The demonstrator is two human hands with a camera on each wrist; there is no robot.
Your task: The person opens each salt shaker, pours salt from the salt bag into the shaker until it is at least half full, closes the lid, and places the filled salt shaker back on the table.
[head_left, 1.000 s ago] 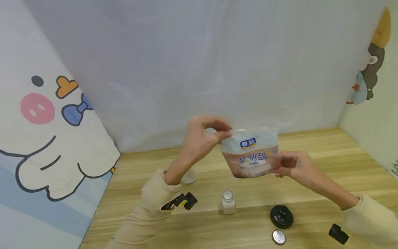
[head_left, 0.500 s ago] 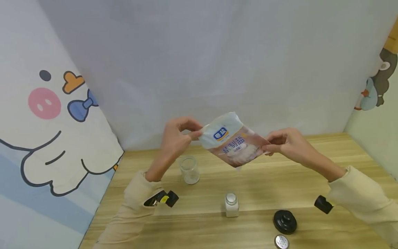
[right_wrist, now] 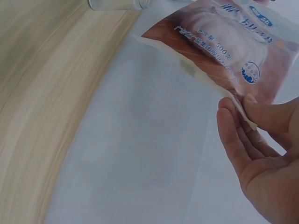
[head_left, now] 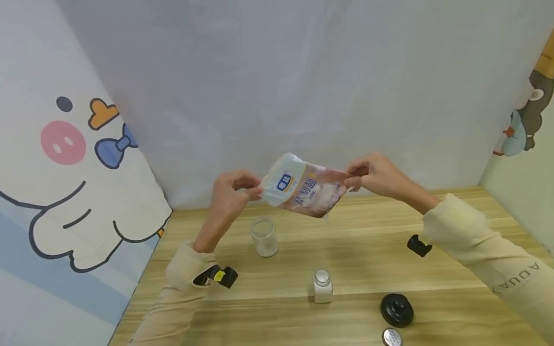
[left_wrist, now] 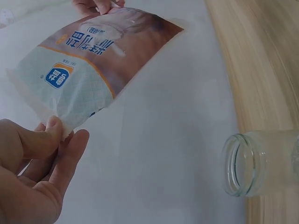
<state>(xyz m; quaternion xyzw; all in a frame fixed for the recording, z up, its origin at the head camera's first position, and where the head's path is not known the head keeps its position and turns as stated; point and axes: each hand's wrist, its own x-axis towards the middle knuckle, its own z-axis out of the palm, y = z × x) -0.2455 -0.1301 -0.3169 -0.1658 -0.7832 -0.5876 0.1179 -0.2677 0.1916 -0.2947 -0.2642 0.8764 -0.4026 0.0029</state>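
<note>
A plastic bag of salt (head_left: pixel 305 187), pale blue and brownish pink with printed lettering, is held tilted above the table between both hands. My left hand (head_left: pixel 229 197) pinches a corner at its pale blue end. Over on the right, my right hand (head_left: pixel 376 175) pinches a corner at the brownish end, thumb against fingers, as the right wrist view also shows. Below the bag's left end stands a lidless glass jar (head_left: pixel 264 238). A small square glass bottle (head_left: pixel 322 287) with white contents stands uncapped nearer the front.
On the wooden table (head_left: pixel 259 312), a round black lid (head_left: pixel 396 310) lies at the front right. Beside it is a small silver cap with holes (head_left: pixel 392 337). A white curtain (head_left: pixel 303 96) hangs behind, and a cartoon-printed sheet (head_left: pixel 86 202) borders the left.
The bag has moved left and tilted, its brownish end rising. Both hands have shifted left with it, the right one also upward. The glass jar has come into full view.
</note>
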